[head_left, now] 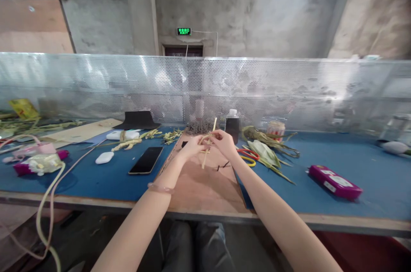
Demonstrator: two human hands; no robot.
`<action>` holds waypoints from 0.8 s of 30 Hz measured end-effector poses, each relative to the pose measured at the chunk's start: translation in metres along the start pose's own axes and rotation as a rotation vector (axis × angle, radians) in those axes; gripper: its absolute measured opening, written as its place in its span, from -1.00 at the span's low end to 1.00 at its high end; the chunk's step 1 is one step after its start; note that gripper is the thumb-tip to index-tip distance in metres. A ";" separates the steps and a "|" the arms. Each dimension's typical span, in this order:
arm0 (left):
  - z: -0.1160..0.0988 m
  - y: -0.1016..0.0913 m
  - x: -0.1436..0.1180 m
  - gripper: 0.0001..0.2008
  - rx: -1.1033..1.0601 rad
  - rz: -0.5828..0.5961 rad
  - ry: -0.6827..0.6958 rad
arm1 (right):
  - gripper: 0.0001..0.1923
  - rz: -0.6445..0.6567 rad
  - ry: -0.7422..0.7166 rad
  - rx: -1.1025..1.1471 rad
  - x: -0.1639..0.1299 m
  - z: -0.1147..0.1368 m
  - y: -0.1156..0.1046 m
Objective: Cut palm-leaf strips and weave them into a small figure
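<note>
A blue felt-like tabletop (369, 165) carries everything, fenced at the back by a perforated metal screen (289, 88). A smooth brown board (199, 190) lies in front of the person as a firm, flat work surface. Cut green leaves (266, 152) and scissors (248, 156) sit just right of it, within easy reach; a dark phone (146, 160) lies left. Above the board, the left hand (192, 147) and right hand (224, 142) meet, each grip pinching a pale, stiff, narrow leaf strip (209, 143), held nearly upright, seemingly to keep it taut.
</note>
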State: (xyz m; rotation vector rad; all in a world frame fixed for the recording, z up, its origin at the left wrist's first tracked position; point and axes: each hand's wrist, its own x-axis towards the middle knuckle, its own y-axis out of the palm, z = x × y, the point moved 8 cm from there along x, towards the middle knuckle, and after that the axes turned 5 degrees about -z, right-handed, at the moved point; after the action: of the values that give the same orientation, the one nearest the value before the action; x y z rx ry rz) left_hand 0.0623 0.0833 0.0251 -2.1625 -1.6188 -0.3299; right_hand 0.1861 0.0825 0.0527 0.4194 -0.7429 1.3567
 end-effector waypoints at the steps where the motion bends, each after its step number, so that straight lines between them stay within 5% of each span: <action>1: 0.000 0.000 0.000 -0.65 0.010 0.005 0.008 | -0.78 -0.002 -0.002 0.001 0.000 -0.001 0.000; 18: -0.002 0.006 -0.005 -0.58 0.045 0.106 -0.043 | -0.75 0.034 -0.031 -0.021 0.002 -0.007 -0.002; 24: 0.005 -0.009 0.000 -0.64 0.005 -0.059 -0.073 | -0.72 0.021 0.031 0.046 0.007 -0.015 -0.010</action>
State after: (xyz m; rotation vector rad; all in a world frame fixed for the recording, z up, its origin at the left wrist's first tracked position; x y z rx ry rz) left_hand 0.0536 0.0878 0.0222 -2.1496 -1.7246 -0.2671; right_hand 0.2000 0.0956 0.0481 0.4271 -0.6928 1.3994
